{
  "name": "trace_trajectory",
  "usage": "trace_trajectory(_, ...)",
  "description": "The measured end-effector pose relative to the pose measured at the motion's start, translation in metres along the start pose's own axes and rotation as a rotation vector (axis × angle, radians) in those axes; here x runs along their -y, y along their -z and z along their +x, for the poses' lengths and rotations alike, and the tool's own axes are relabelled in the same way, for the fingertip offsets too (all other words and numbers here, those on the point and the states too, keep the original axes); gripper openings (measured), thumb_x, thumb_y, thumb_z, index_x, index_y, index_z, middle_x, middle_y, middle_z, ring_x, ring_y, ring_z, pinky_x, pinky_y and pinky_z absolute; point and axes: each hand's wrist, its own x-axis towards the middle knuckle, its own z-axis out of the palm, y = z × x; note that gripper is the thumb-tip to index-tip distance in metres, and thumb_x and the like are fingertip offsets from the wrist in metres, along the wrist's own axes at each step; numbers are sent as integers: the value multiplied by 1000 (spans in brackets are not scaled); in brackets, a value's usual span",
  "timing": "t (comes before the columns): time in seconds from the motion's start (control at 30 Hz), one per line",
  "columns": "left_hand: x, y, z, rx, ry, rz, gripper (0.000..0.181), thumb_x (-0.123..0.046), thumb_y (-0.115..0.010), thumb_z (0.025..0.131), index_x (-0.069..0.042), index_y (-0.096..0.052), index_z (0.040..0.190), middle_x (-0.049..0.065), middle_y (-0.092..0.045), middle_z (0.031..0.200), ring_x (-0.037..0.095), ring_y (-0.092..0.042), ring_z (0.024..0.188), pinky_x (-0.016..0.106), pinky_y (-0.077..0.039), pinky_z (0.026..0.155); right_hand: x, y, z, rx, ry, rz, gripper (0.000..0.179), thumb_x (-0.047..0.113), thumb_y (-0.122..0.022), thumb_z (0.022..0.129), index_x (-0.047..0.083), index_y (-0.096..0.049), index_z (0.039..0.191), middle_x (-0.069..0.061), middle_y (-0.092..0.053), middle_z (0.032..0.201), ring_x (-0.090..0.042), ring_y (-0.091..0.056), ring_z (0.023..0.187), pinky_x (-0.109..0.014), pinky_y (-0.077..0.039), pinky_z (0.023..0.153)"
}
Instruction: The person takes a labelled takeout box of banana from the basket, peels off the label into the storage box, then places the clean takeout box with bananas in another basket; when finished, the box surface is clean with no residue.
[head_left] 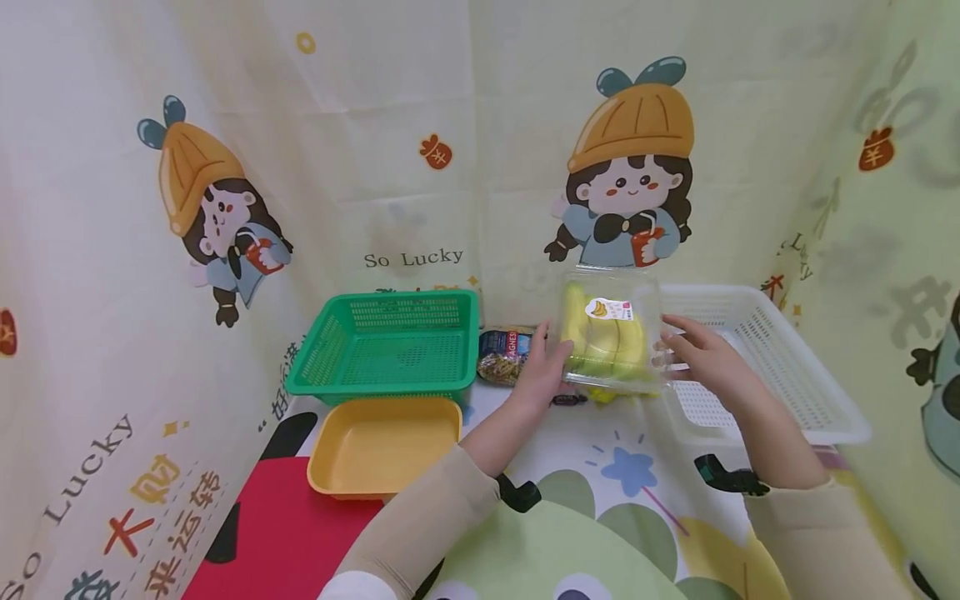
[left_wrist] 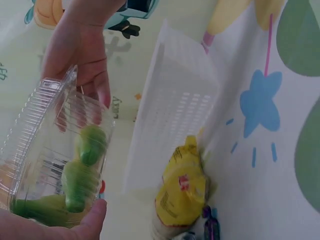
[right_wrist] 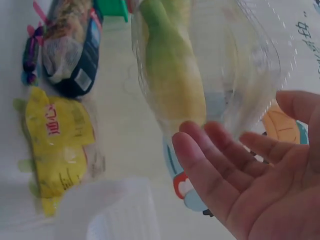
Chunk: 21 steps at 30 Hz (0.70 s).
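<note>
A clear plastic box of bananas (head_left: 607,346) with a white label is held up above the table. My left hand (head_left: 538,375) grips its left side, thumb across the front. On the other side is my right hand (head_left: 708,362), its fingers spread and slightly bent. In the right wrist view those fingertips (right_wrist: 186,145) are at the box's edge; whether they touch it I cannot tell. Green banana ends (left_wrist: 75,187) show through the plastic in the left wrist view. Behind and below the box, a yellow packet (right_wrist: 60,145) lies on the table, partly hidden in the head view.
A green basket (head_left: 382,392) stands at the back left, with a yellow tray (head_left: 384,492) in front. A white basket (head_left: 795,367) is at the right. Between the baskets lies a dark printed bag (head_left: 498,357), near a small purple-wrapped item (right_wrist: 31,57). Printed curtains enclose the table.
</note>
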Motion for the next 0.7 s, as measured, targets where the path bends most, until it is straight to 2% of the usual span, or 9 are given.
trace_trajectory(0.13, 3, 22, -4, 16, 5, 2, 69, -40, -54, 97, -39, -19, 157, 12, -30, 158, 28, -66, 103, 49, -58, 85, -2, -10, 3, 60, 53, -10, 67, 45, -39, 104, 14, -16, 160, -29, -38, 150, -44, -56, 122, -50, -55, 95)
trace_trajectory(0.23, 3, 37, -7, 26, 7, 35, 64, -40, -51, 98, -41, -22, 155, 13, -40, 150, 25, -67, 98, 36, -58, 71, -1, -16, 6, 58, 74, -19, 69, 48, -41, 103, 15, -18, 159, -28, -40, 149, -44, -56, 122, -50, -54, 95)
trace_trajectory(0.3, 3, 45, -9, 36, 7, 46, 62, -39, -50, 98, -41, -25, 154, 14, -45, 145, 23, -67, 91, 28, -52, 60, -1, -17, 8, 43, 75, -17, 70, 49, -41, 103, 15, -17, 159, -27, -40, 149, -44, -55, 124, -51, -53, 96)
trace_trajectory(0.37, 3, 53, -12, 54, 4, 51, 59, -38, -49, 98, -42, -27, 153, 13, -47, 141, 23, -65, 88, 26, -46, 54, -1, -18, 11, 22, 79, -5, 71, 50, -40, 102, 16, -15, 160, -27, -37, 151, -44, -54, 125, -52, -52, 98)
trace_trajectory(0.43, 4, 61, -16, 75, 1, 36, 57, -37, -49, 99, -41, -29, 152, 11, -45, 143, 24, -62, 92, 30, -53, 63, -2, -17, 14, 7, 82, 12, 72, 51, -39, 102, 16, -14, 160, -26, -33, 155, -44, -51, 128, -54, -49, 100)
trace_trajectory(0.53, 6, 74, -20, 107, 4, 46, 53, -39, -48, 100, -44, -31, 151, 8, -44, 145, 26, -60, 99, 36, -56, 71, -4, -17, 20, -1, 86, 33, 73, 52, -39, 102, 17, -13, 160, -24, -26, 160, -44, -47, 133, -55, -46, 103)
trace_trajectory(0.7, 10, 90, -24, 169, 12, 55, 51, -39, -49, 101, -47, -34, 148, 6, -42, 147, 29, -59, 107, 40, -58, 80, -4, -17, 30, 47, 93, 69, 71, 51, -40, 102, 18, -16, 160, -20, -22, 162, -45, -40, 137, -57, -42, 106)
